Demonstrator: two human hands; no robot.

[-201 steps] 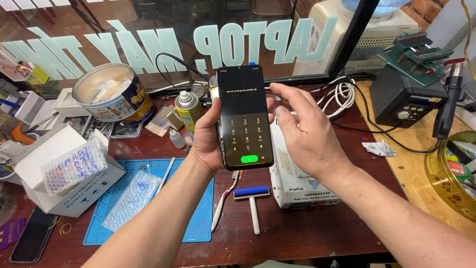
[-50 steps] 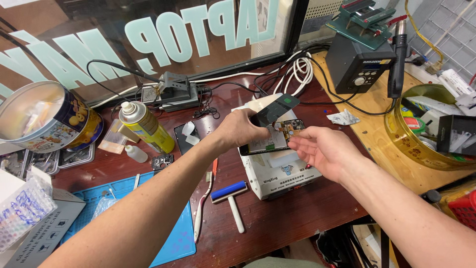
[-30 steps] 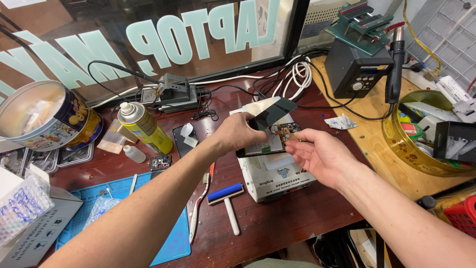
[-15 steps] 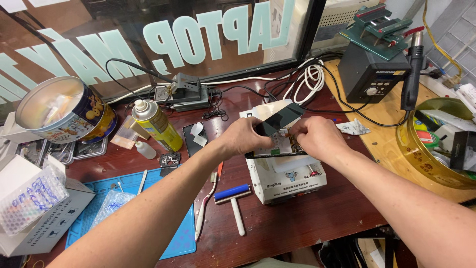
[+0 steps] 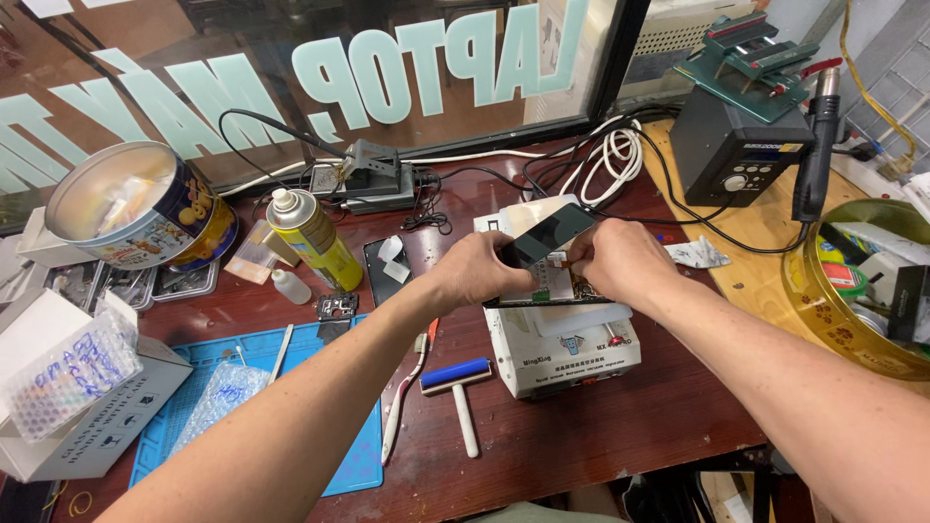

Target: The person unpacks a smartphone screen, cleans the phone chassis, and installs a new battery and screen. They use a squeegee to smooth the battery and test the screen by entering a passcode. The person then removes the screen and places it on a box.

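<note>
the left hand (image 5: 480, 276) grips the phone's black screen (image 5: 547, 232), hinged up over the phone body (image 5: 552, 295) on the white box (image 5: 562, 344), while the right hand (image 5: 620, 261), at three o'clock, pinches its cable end, seemingly mid-detachment, calling for gentle, steady easing.

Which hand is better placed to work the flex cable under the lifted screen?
Right hand, probably: its fingertips are at the cable under the screen. The left hand is holding the screen up.
</note>
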